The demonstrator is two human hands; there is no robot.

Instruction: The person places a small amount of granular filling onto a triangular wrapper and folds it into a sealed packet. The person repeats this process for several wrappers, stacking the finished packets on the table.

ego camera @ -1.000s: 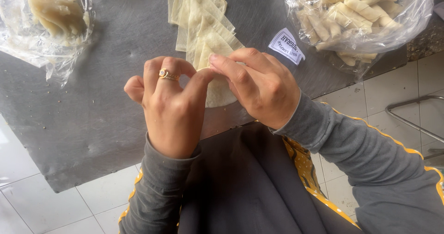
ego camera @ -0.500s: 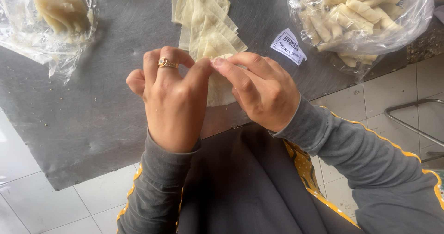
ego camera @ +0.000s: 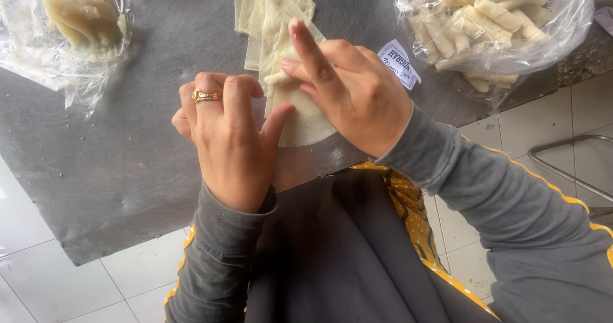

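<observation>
My left hand (ego camera: 228, 141), wearing a gold ring, rests curled on the steel table (ego camera: 128, 170) with its thumb pressing the edge of a pale dough wrapper (ego camera: 305, 120). My right hand (ego camera: 350, 93) pinches the wrapper's upper folded part, index finger lifted straight. The wrapper lies flat at the near table edge, partly hidden under both hands. A stack of flat wrapper sheets (ego camera: 268, 16) lies just beyond the hands.
A clear plastic bag of rolled pastry sticks (ego camera: 491, 16) sits at the far right. Another plastic bag with pale filling (ego camera: 70, 23) is at the far left. A small printed label (ego camera: 399, 62) lies beside my right hand. White tiled floor (ego camera: 76, 291) and a metal frame (ego camera: 568, 170) lie below.
The hands have drawn apart slightly, uncovering the wrapper. My right index finger has lifted and my left thumb now presses the wrapper's edge.
</observation>
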